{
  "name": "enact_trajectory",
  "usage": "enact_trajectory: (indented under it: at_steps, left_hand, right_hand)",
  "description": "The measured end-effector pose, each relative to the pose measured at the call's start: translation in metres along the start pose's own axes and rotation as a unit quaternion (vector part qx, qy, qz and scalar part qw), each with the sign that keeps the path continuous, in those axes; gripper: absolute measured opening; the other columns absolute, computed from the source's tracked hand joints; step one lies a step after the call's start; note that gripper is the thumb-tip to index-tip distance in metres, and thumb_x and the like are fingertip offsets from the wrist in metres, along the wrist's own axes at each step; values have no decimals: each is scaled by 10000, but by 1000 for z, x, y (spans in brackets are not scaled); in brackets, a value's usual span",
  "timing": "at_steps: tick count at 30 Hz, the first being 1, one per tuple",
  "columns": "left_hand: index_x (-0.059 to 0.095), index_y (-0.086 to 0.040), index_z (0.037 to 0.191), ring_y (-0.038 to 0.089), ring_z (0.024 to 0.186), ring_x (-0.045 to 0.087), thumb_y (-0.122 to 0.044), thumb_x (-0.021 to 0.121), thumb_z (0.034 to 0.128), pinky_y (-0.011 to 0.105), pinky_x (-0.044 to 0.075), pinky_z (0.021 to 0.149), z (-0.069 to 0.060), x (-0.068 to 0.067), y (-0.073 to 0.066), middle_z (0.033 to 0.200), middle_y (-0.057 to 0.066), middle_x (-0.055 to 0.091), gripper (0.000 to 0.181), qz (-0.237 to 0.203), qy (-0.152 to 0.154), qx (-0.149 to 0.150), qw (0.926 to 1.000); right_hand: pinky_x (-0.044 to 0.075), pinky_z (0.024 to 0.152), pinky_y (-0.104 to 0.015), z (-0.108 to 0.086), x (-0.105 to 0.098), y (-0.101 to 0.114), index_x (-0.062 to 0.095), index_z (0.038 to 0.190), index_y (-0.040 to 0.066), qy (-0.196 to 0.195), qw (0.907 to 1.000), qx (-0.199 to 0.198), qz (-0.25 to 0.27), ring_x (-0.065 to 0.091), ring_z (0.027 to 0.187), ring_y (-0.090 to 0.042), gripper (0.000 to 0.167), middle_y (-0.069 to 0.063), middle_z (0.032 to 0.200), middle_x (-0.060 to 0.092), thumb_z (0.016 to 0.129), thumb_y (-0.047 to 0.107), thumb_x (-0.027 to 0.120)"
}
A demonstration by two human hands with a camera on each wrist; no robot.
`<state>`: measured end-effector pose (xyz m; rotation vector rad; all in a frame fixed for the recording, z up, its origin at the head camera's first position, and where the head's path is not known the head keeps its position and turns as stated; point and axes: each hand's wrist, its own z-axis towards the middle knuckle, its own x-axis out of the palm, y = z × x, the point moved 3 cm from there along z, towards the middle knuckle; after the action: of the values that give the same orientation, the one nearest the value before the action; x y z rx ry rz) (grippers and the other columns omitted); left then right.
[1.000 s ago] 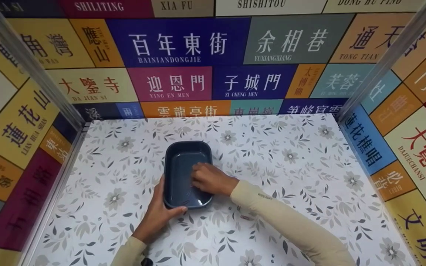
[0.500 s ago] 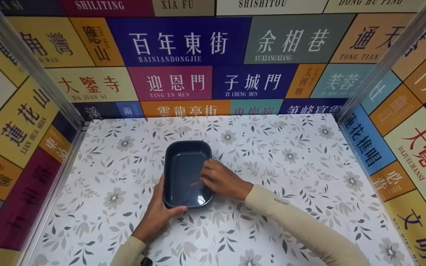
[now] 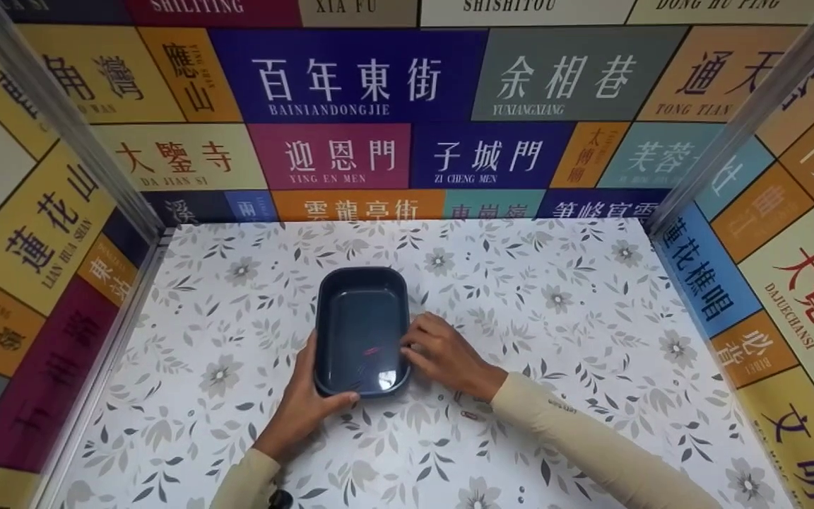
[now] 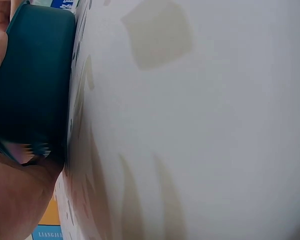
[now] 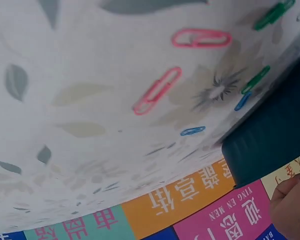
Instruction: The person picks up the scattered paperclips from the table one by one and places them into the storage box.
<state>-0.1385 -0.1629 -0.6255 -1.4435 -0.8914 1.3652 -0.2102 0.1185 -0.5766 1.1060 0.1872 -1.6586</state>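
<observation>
My left hand grips the near left corner of a dark blue rectangular container, thumb over the near rim and fingers along the outer left side. In the left wrist view the same hand lies against the container wall. Inside, on the container floor, lies a red paper clip. My right hand is at the right rim, fingers loosely curled, with nothing visible in them; the fingertips are partly hidden. Pink paper clips, green paper clips and blue paper clips lie on the table beside the container.
The table has a white floral cover. Walls with coloured lettered panels stand behind and on both sides, with clear upright strips at the corners. Part of the clips on the table is hidden under the right forearm in the head view.
My right hand has moved from inside the container out to its right rim. A red paper clip now shows on the container floor. The left hand has kept its grip.
</observation>
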Motion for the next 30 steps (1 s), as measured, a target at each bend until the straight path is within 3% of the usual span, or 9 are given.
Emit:
enact_trajectory:
  at_steps: [15,21,30]
  left_hand:
    - [83,-274,1796,338,1656,215,-320,1015,810,584,182,1305,1,0,0,1823,124,173,1357,-8,-30,7,10000]
    - [99,-269,1795,352,1655,219,-311,1012,815,600,173,1303,1,1,1,1821,130,180,1340,-27,-55,31,10000]
    - [62,-305,1795,320,1660,210,-374,1007,812,578,180,1310,2,0,1,1823,108,173,1365,89,-24,-314,9995]
  right_hand:
    - [532,815,-314,-28,-11,-13,795,1040,64,-478,9981,179,355,624,901,-202,101,-34,1004,645,964,6,829]
    - [524,757,-290,-38,-16,-21,802,1025,61,-573,9958,481,530,623,880,-203,113,-50,989,647,952,-20,831]
    - [537,803,-318,-54,-23,-37,795,1006,30,-541,9920,992,562,635,905,-212,99,-58,967,659,934,-27,833]
